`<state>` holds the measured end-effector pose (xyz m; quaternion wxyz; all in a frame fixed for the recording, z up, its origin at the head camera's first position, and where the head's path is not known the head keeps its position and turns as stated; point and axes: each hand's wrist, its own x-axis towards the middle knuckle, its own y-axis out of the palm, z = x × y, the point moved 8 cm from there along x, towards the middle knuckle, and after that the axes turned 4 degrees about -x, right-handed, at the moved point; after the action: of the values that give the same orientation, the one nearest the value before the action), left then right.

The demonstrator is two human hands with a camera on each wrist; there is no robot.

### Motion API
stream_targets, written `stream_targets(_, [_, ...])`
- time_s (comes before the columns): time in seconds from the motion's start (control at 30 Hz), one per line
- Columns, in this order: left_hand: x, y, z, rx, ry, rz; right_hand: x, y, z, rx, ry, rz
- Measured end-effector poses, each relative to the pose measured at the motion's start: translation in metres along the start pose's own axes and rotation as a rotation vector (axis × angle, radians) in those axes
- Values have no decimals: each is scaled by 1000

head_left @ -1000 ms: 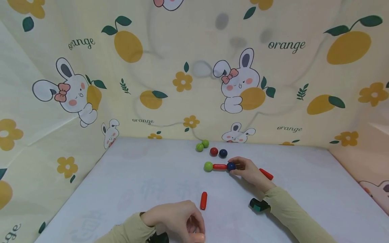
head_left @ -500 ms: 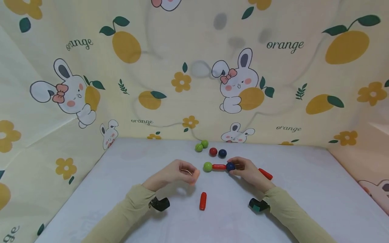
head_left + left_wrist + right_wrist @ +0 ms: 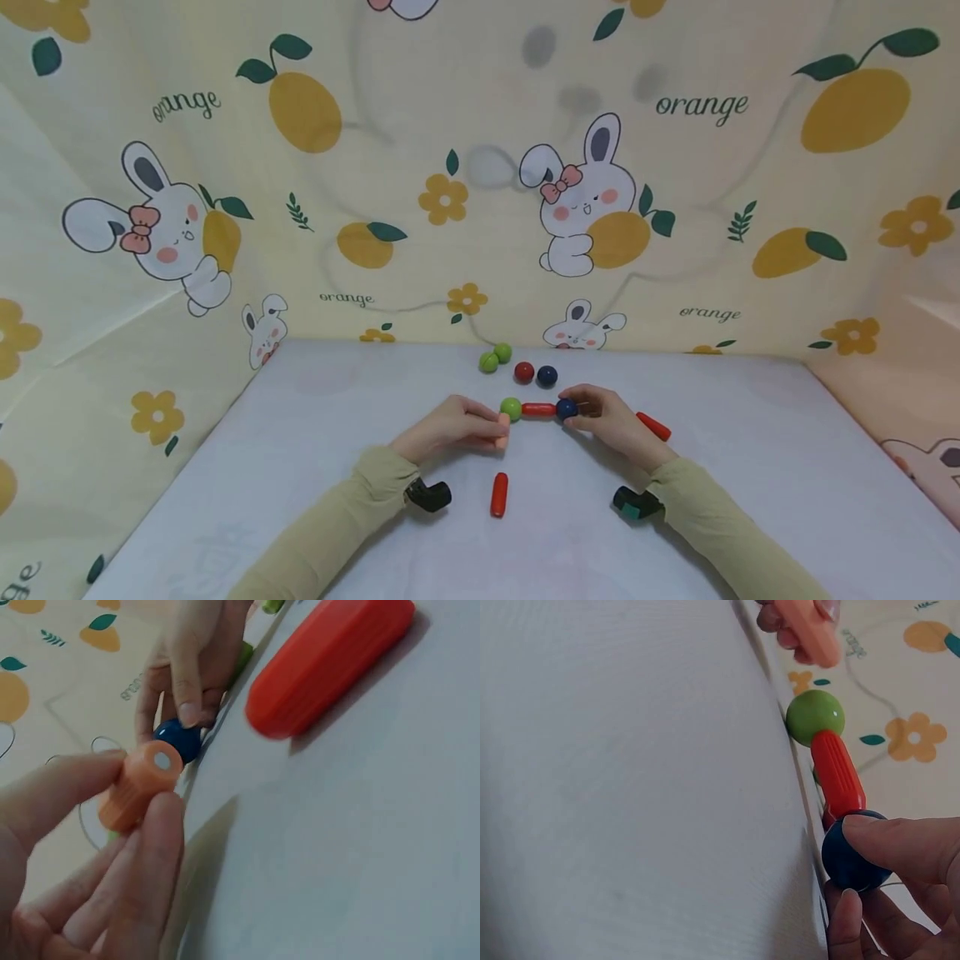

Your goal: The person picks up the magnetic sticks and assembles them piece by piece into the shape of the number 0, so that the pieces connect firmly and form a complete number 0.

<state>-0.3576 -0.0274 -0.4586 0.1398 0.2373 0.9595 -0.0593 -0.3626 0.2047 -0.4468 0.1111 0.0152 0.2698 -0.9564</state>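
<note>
My left hand point(image 3: 452, 427) pinches a short orange magnetic stick point(image 3: 135, 791) between thumb and fingers; a silvery disc shows in its end. The stick is close to a green ball point(image 3: 511, 407). A red stick point(image 3: 838, 772) joins that green ball to a dark blue ball point(image 3: 853, 855), forming a straight row. With thumb and fingertips, my right hand point(image 3: 611, 422) grips the blue ball at the row's right end. In the right wrist view, a gap shows between the orange stick and the green ball.
Behind the row lie two green balls point(image 3: 489, 362), a red ball point(image 3: 524, 372) and another blue ball point(image 3: 547, 377). One loose red stick point(image 3: 498, 495) lies in front, another red rod point(image 3: 654, 426) beyond the right wrist. A printed cloth point(image 3: 450, 250) hangs behind the white table point(image 3: 360, 383).
My left hand has carried the orange stick from the table's near edge forward and right, up to the green ball. My right hand stays on the blue ball.
</note>
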Motion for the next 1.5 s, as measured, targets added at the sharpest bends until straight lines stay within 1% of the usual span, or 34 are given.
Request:
stream_targets(0.1, [4,5,3,1,-19,-21,1,-1,-1,1,4,-2])
stream_targets(0.27, [11,8,6,-17,-45,-62,2,0,0,3,5,-2])
stream_targets(0.4, [12,8,6,-23,-46,-70,2,1,1,10,9,1])
stream_targets(0.47, [12,9,6,-23,-45,-65,2,1,1,11,14,0])
stream_targets(0.63, [13,8,5,-34,-37,-26,2,0,1,9,16,-3])
stream_targets(0.93, [19,8,7,-44,-86,14,0,-1,6,-8,-7,1])
stream_targets(1.07, [22,8,6,-52,-84,30,2,-4,11,-31,-9,8])
stream_targets(1.2, [23,7,5,-60,-84,33,9,-13,23,-71,-24,-14])
stream_targets(1.37, [23,7,5,-66,-80,31,29,-21,42,-130,-117,-45])
stream_targets(1.5, [24,8,6,-65,-74,30,47,-22,46,-194,-176,-54])
